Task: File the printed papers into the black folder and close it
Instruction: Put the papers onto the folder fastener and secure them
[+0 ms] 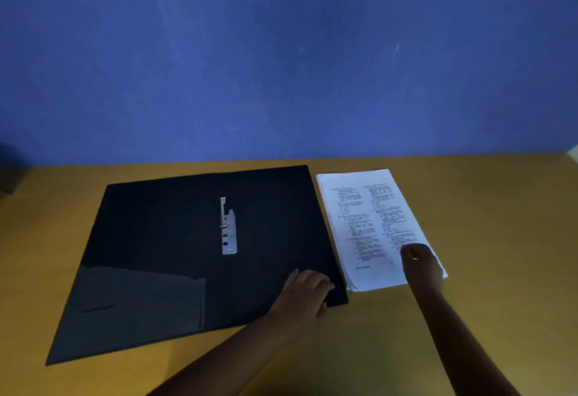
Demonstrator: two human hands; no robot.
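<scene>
Head view: at lower centre the open black folder (175,258) is pinned flat by the left hand (305,294), while the right hand (420,265), curled, presses the printed papers (372,226) at right, whose loose sheets could fan apart when lifted.

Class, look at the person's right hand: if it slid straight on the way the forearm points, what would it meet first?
The right hand already rests on the white printed paper stack; going on, it would cross more paper, probably then bare wooden table.
</scene>
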